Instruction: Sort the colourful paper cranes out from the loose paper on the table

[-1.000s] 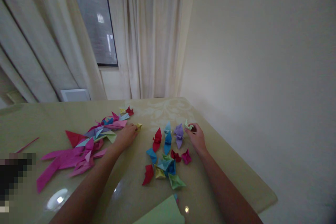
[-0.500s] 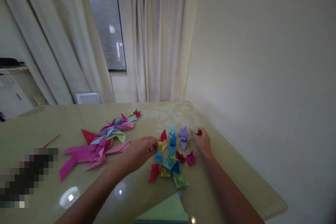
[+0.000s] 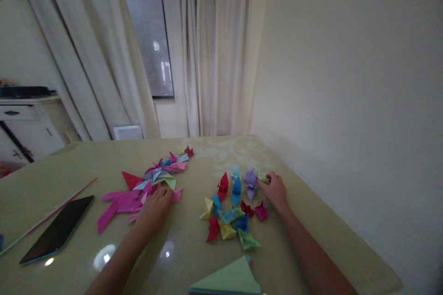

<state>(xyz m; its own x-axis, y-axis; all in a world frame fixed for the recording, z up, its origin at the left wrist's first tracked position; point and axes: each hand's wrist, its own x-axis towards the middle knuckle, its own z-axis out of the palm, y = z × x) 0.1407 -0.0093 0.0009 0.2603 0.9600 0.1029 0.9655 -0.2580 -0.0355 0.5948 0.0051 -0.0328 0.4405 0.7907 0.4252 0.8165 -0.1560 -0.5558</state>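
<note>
My right hand rests on the table with its fingers pinched round a small pale green folded paper piece, next to a purple piece. My left hand lies on the near edge of a heap of pink, red and blue folded papers; its fingers curl down on the pink sheets and I cannot see whether they hold one. Between the hands sits a cluster of small folded pieces in red, blue, yellow and green, with a yellow one at its left edge.
A dark phone lies flat at the left beside a thin pink strip. A green paper stack sits at the table's near edge. The wall runs close along the right side; curtains and a window stand behind the table.
My left hand set the yellow piece down at the cluster's left edge and moved back left onto the pink heap. The view has swung left, and the phone now shows. My right hand stayed put.
</note>
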